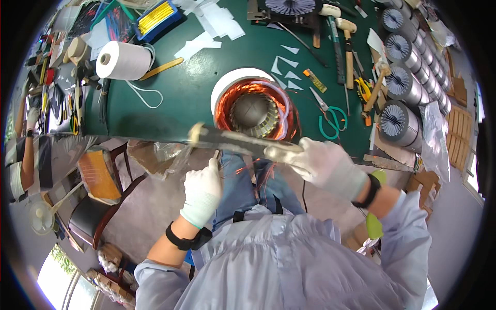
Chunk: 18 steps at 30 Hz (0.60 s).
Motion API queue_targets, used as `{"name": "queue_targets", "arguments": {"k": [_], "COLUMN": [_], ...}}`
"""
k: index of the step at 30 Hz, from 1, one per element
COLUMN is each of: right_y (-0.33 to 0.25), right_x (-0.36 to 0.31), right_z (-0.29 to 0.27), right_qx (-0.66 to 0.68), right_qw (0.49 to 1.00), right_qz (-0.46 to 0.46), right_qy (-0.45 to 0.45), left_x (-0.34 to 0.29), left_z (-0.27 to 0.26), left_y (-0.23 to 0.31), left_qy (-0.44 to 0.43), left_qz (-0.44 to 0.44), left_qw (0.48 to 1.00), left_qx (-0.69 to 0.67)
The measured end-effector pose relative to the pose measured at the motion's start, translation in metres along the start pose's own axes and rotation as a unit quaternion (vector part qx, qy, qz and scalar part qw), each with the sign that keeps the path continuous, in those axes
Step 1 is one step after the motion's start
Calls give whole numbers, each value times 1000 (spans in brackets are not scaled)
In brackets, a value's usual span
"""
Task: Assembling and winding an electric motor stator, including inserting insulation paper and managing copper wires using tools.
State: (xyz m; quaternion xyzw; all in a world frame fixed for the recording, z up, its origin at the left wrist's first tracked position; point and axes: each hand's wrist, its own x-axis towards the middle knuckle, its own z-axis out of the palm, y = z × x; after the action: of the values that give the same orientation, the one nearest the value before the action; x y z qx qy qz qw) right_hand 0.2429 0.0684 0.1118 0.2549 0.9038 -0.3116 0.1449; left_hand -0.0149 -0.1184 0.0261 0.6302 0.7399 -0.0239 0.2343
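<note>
Right hand (pixel 318 163): gripping blurred tool (pixel 232 140)
Left hand (pixel 201 191): near table (pixel 181 106), grip unclear
Coil (pixel 226 109): on table
Scissors (pixel 324 107): right of coil

Green bench (pixel 191 101): white spool (pixel 125 61) is lying toward left edge; blue tray (pixel 165 30) is holding yellow sticks (pixel 155 17) near far edge; scissors (pixel 326 108) (green-handled) are resting near front edge; grey cylinders (pixel 414 89) are lining right edge.
</note>
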Motion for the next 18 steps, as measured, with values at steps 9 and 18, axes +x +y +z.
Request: {"name": "queue_targets", "arguments": {"k": [9,18], "right_y": [-1,36], "right_x": [4,18], "right_z": [-16,-37], "right_qx": [-4,87], "right_qw": [1000,965], "right_qz": [-14,-67], "right_qy": [-2,237], "left_x": [9,10], "left_z": [-5,7], "left_y": [-8,-19], "left_qy": [-73,-73], "left_qz": [-50,-18], "left_qw": [996,997], "left_qx": [-4,-28]}}
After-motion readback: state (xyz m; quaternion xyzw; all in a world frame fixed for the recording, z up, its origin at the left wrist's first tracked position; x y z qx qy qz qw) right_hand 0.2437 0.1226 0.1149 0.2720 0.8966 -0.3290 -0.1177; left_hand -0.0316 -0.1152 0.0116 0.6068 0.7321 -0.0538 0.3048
